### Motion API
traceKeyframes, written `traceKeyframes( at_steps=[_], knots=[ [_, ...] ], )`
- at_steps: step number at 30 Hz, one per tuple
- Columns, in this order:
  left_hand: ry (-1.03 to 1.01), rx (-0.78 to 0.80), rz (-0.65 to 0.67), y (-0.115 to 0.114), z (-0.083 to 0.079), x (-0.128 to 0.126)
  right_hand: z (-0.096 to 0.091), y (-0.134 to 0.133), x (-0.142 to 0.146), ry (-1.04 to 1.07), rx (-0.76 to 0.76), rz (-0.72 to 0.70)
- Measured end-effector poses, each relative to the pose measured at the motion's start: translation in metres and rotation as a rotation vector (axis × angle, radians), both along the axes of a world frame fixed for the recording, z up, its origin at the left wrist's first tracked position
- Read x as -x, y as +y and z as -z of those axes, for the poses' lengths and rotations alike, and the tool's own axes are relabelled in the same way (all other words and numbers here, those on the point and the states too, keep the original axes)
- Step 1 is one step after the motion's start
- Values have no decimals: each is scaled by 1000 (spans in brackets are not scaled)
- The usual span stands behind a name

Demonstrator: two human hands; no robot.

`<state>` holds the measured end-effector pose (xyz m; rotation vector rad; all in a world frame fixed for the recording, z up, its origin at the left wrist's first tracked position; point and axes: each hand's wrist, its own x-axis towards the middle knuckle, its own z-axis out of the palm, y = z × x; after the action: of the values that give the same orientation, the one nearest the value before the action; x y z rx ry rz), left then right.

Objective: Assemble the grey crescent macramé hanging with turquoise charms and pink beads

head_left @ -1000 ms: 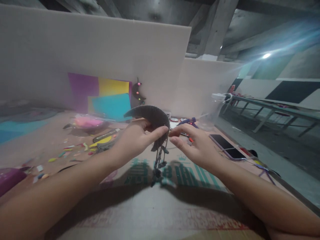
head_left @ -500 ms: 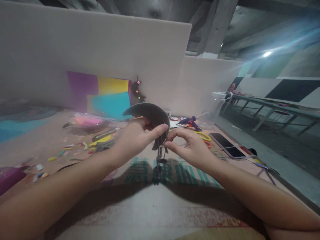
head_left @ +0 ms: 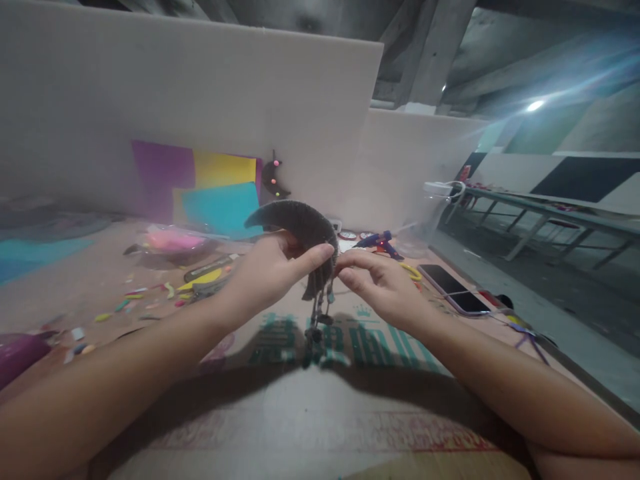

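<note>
Centrally, left hand (head_left: 267, 277) pinched the dark grey fuzzy felt crescent (head_left: 295, 227) between thumb and forefinger; right hand (head_left: 383, 287) fingertips pressed together on its dangling dark beaded strings (head_left: 317, 313).

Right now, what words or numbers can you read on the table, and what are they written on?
No text here reads clearly.
Big teal characters on the cardboard sheet: blurred, partly behind the strands hanging from the dark crescent in the left hand; unreadable.
Red print lower on the same sheet: too faint to read.
Phone: dark screen, no text showing.
</note>
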<state>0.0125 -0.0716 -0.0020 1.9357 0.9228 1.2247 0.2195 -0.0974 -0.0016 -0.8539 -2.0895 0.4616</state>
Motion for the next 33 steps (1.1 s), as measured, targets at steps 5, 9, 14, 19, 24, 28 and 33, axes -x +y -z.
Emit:
traceKeyframes(
  at_steps=[5,9,14,19,24,28,33],
  knots=[
    [-2,-21,-22,-2,-6,2,3,-2,3,-81,36,-10],
    [5,-35,-66,-3,-12,3,7,-4,7,-149,40,-12],
    [-17,-51,-96,5,-13,6,16,3,10,-42,162,-104],
    [11,-47,-131,10,-15,10,24,7,14,-24,240,-84],
    [-7,-55,-115,12,-20,15,23,7,12,-118,188,-26],
    [-12,-104,-142,14,-21,18,23,6,13,-159,198,-19],
    [49,-118,-122,11,-22,18,24,6,13,-148,231,-59]
  ],
)
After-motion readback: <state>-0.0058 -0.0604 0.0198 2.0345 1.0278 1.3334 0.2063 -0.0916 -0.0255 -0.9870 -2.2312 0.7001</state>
